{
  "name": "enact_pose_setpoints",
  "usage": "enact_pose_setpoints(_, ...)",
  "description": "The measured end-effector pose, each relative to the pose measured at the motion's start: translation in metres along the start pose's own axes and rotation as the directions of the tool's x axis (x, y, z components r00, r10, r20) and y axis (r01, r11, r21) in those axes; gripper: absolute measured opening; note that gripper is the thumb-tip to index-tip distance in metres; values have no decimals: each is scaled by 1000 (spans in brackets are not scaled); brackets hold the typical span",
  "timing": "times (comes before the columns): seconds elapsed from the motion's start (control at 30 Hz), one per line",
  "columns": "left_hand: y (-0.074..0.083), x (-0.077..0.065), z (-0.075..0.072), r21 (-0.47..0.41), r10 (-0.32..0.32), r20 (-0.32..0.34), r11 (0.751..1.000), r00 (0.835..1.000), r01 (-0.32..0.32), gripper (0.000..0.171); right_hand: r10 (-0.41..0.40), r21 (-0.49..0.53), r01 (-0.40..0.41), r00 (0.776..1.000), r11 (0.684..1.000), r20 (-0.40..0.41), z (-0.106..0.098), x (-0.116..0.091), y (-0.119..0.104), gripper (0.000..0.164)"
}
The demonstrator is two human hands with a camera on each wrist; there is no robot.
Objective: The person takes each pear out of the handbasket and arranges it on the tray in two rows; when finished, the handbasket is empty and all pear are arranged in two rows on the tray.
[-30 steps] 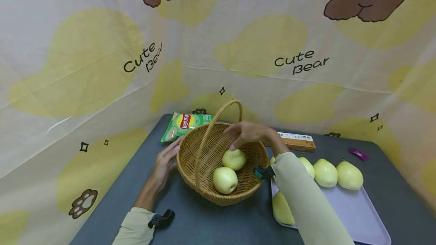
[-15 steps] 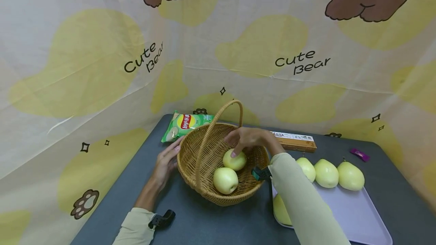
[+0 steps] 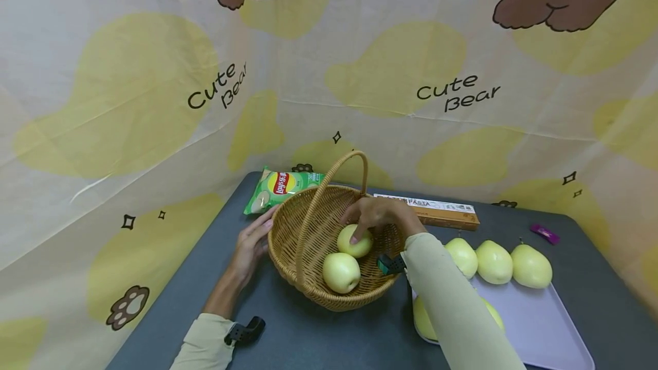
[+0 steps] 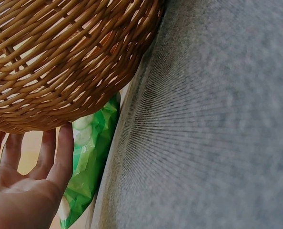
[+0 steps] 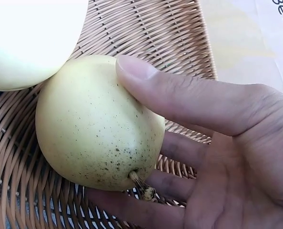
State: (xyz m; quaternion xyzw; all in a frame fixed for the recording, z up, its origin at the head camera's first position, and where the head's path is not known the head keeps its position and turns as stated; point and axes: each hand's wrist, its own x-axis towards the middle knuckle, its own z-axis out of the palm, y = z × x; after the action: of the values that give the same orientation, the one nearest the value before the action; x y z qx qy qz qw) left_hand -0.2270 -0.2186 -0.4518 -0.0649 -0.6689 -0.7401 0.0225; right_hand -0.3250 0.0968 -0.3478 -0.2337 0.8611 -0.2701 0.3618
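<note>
A wicker basket (image 3: 321,302) with a tall hooped handle stands on the dark table, tipped toward me. Inside it lie two pale green-yellow pears. My right hand (image 3: 379,213) reaches in and holds the rear pear (image 5: 94,124), its thumb across the top and its fingers curled round the far side and below. The stem of this pear points toward the palm in the right wrist view. The front pear (image 3: 341,273) rests against it. On the basket's left outer side, the straight fingers of my left hand (image 4: 32,186) touch the weave.
Behind the basket lies a green chip bag (image 3: 281,183); a pasta box (image 3: 447,218) is at the back. On the right, a pale lilac tray (image 3: 545,324) carries several pears (image 3: 493,261), partly hidden by my right sleeve. A small purple packet (image 3: 545,234) lies beyond it.
My right hand has sunk lower into the basket and its thumb has come down farther over the rear pear. The pasta box shows more now. My left hand and the basket stay in place.
</note>
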Motion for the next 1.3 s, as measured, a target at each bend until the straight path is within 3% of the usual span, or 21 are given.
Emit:
enact_pose_setpoints(0.3, 1, -1, 0, 16, -5, -11, 1000, 1000, 5, 51, 1, -45, -1, 1000, 999, -17, 1, 2, -1, 67)
enact_pose_setpoints(0.6, 0, 0, 2, 14, -6, -9, 1000, 1000, 6, 52, -27, -67, 24, 998, 997, -49, 2, 1, 0, 57)
enact_pose_setpoints(1.07, 1, -1, 1, -2, -4, -8, 1000, 1000, 4, 53, -85, -18, 84, 988, 996, -129, -5, -19, -10, 70)
enact_pose_setpoints(1.3, 1, -1, 2, -5, -3, -4, 1000, 1000, 3, 53, -121, 34, 125, 986, 992, -111, -7, -29, -7, 66)
